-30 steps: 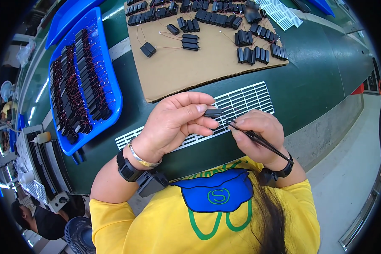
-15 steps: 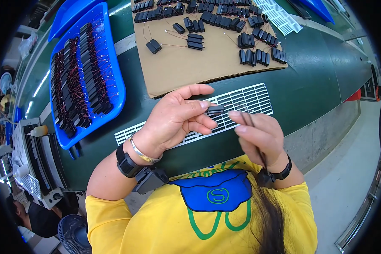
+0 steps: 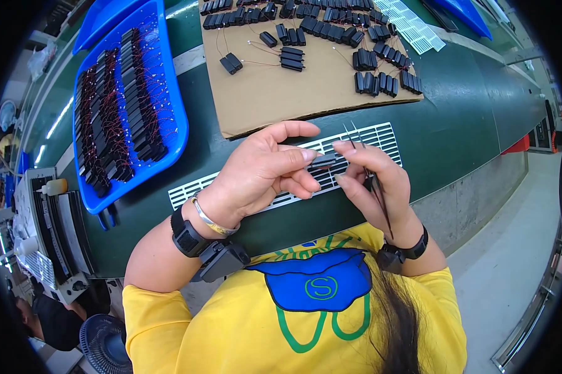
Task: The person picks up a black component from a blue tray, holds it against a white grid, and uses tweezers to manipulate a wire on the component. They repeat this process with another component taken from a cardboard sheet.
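Observation:
My left hand (image 3: 251, 163) pinches a small black oblong part (image 3: 324, 161) between thumb and fingers. A pair of dark tweezers (image 3: 378, 201) lies in my right hand (image 3: 384, 177), just right of the part. Their two tips point away from me and stand apart, with nothing visible between them. My right thumb and fingertips are close to the part's right end; whether they touch it I cannot tell. Beneath both hands a white slotted grid strip (image 3: 384, 138) lies across the green table.
Beyond the strip, a cardboard sheet (image 3: 262, 100) carries many similar black parts (image 3: 291, 58), several with thin red wires. At left stands a blue tray (image 3: 181, 128) filled with rows of wired parts. More white grid pieces (image 3: 412, 28) lie at the far right.
My right hand has turned and its fingers have shifted. The tweezers' tips now stick out beyond the fingers, away from me. My left hand still holds the black part in nearly the same place.

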A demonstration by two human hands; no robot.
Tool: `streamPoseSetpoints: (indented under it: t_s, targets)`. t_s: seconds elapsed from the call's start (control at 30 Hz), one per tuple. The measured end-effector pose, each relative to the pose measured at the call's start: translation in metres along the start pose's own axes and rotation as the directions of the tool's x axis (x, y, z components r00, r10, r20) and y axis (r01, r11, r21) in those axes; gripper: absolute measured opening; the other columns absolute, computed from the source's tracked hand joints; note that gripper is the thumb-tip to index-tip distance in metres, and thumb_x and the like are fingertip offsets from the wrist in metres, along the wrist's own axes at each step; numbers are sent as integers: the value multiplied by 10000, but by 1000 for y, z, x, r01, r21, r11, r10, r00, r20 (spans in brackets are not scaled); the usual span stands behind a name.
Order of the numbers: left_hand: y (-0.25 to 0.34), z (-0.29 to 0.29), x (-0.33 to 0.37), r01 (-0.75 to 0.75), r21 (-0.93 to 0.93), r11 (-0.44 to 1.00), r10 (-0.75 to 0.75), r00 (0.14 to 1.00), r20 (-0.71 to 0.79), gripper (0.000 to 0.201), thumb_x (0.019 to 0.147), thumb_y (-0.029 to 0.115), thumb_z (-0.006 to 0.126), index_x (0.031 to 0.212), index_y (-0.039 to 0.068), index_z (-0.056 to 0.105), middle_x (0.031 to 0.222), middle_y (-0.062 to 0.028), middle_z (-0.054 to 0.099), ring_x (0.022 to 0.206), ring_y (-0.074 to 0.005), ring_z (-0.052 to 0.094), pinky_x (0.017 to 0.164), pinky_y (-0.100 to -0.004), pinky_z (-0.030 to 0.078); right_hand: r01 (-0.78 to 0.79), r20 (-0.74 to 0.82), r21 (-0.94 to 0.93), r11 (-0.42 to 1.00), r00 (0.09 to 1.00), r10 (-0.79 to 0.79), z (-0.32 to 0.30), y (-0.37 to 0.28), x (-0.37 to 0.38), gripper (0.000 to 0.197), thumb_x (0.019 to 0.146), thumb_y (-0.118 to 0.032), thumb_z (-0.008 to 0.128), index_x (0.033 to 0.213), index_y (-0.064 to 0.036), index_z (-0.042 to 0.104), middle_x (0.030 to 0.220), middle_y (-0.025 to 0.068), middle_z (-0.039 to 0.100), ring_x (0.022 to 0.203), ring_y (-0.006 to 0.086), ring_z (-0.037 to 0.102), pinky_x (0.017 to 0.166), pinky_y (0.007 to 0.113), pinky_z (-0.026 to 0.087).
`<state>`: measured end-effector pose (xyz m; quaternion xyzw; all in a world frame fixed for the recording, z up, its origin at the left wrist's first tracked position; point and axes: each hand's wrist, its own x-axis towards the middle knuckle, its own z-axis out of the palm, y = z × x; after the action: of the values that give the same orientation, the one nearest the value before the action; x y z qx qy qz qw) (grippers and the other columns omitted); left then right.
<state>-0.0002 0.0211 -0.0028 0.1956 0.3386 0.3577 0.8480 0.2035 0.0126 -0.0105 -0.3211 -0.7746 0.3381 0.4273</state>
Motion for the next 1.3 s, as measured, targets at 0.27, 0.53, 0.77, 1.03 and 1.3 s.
streamPoseSetpoints:
  t_s: [0.27,0.53,0.77,1.03,1.3]
  targets:
    - [-2,5,-1,54,43,998,-57,996,62,390,834,65,527,1171,-14,349,829,-109,568,639,-184,627,545,-250,539,-91,79,170,981,994,79,-3,7,-3,319,713,88,591,1005,-6,505,950,114,578,604,61,476,544,177,390]
    - [-6,8,-2,22,116,993,-31,997,76,380,837,94,539,1162,-10,372,826,-84,568,667,-159,619,579,-235,530,5,51,100,995,999,-10,-5,8,-3,320,701,72,618,989,-14,509,903,112,590,604,79,484,536,189,402]
    - [-8,10,-3,17,167,986,-29,997,70,296,835,93,544,1094,-13,446,826,-81,576,690,-154,617,602,-231,524,88,6,62,994,996,-88,-5,8,-3,325,686,56,644,971,-29,513,882,112,603,626,108,522,550,204,422]
    - [2,15,-3,89,141,986,-98,993,64,152,820,79,565,936,-11,529,808,-73,588,683,-137,614,600,-210,514,212,-26,81,974,977,-211,-9,8,-1,328,684,55,647,966,-41,510,881,117,605,662,129,564,585,217,447]
    - [19,7,-24,3,290,957,-34,994,102,154,803,23,562,946,-29,542,826,-104,598,658,-144,609,586,-222,509,150,-101,249,957,987,-129,-16,5,-14,295,760,14,577,1028,-39,465,1046,146,544,676,116,506,646,247,435]
